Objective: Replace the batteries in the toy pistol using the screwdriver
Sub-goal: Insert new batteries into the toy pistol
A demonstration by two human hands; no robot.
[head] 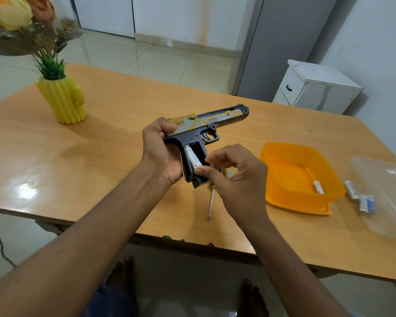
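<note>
My left hand (160, 152) grips the rear of a black and yellow toy pistol (215, 121), held above the table with the barrel pointing right. The grip's battery compartment is uncovered and a white battery (192, 157) lies in it. My right hand (233, 175) pinches the lower end of that battery with thumb and fingertips. A screwdriver (211, 202) lies on the table under my right hand, its handle mostly hidden. One white battery (318, 187) rests in the orange tub (284, 161).
Loose batteries (359, 196) lie between the orange tub and a clear plastic lid (389, 197) at the right table edge. A yellow vase with flowers (63, 100) stands far left on the wooden table (101, 138). A white cabinet (316, 85) stands beyond.
</note>
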